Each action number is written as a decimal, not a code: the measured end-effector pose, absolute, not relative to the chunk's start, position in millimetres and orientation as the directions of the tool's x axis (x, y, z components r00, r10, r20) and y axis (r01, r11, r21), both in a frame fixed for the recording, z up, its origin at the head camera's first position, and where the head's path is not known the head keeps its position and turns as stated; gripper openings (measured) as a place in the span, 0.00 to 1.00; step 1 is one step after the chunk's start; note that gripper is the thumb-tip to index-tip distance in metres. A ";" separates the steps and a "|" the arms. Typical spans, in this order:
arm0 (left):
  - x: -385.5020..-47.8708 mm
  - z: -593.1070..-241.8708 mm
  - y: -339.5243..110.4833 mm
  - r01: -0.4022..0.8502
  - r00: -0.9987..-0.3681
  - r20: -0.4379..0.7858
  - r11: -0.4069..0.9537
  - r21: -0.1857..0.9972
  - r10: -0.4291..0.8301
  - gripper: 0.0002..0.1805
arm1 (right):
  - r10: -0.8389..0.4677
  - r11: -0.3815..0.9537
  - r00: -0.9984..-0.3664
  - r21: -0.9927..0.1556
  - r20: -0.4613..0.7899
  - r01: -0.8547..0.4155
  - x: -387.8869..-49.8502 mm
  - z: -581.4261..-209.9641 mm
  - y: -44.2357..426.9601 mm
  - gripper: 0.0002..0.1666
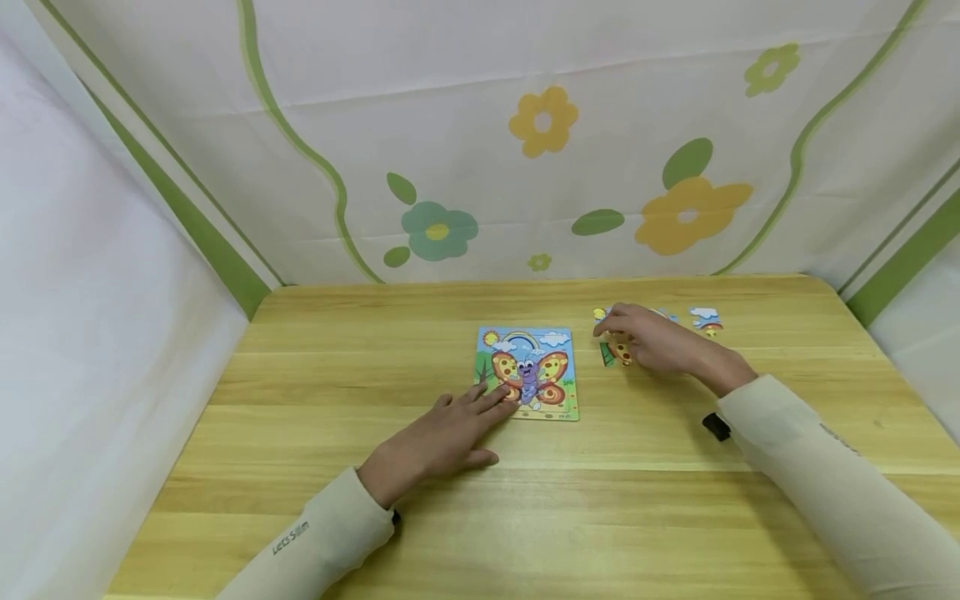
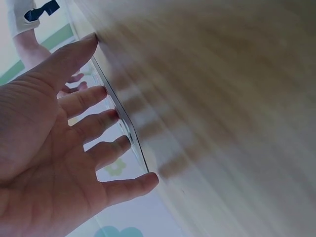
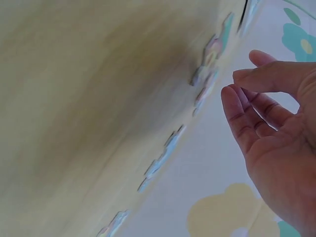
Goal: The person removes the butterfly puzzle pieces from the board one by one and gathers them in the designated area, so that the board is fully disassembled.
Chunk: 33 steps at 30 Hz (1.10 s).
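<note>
My left hand (image 1: pixel 446 437) lies with spread, straight fingers on the lower left of a square butterfly jigsaw puzzle (image 1: pixel 555 367). The left wrist view shows those fingertips along the puzzle board's edge. To the right of the puzzle, my right hand (image 1: pixel 660 340) hovers over loose puzzle pieces (image 1: pixel 618 353) and partly hides them. In the right wrist view, its thumb and fingers (image 3: pixel 234 111) are bent toward each other, a little above the pieces, with nothing visible between them. A separate puzzle piece (image 1: pixel 706 322) with a cloud lies farther right.
The wooden table (image 1: pixel 322 367) meets a white cloth backdrop (image 1: pixel 450 100) printed with flowers along its far edge. White cloth also hangs at both sides. A black strap end (image 1: pixel 716 427) shows under the right sleeve.
</note>
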<state>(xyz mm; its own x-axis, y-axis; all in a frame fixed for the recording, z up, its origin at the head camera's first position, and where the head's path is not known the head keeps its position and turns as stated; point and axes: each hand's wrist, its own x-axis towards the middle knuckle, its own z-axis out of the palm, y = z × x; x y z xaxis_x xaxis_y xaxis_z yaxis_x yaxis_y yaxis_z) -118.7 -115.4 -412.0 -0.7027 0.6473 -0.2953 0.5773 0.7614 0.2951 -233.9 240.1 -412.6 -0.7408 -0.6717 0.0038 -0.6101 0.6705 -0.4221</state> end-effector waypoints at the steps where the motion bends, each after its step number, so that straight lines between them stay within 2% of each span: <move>1: -118.4 -411.8 -115.1 0.580 -0.702 -0.293 0.759 0.295 0.649 0.41 | -0.669 0.672 -0.743 -0.424 0.002 -0.607 -233.9 -411.9 238.3 0.33; 6: -118.0 -413.9 -111.8 0.597 -0.691 -0.294 0.751 0.283 0.661 0.41 | -0.664 0.670 -0.748 -0.445 -0.001 -0.594 -233.8 -409.9 226.4 0.28; 20: -119.6 -416.6 -105.4 0.625 -0.673 -0.306 0.739 0.254 0.674 0.41 | -0.676 0.641 -0.737 -0.504 -0.014 -0.578 -230.7 -406.1 186.1 0.29; 27: -120.1 -415.6 -105.6 0.633 -0.669 -0.288 0.729 0.260 0.685 0.40 | -0.707 0.614 -0.707 -0.515 -0.020 -0.599 -229.2 -407.4 165.1 0.23; 33: -119.8 -415.2 -106.8 0.626 -0.669 -0.282 0.726 0.285 0.688 0.39 | -0.733 0.593 -0.679 -0.516 -0.028 -0.619 -227.0 -410.0 147.7 0.25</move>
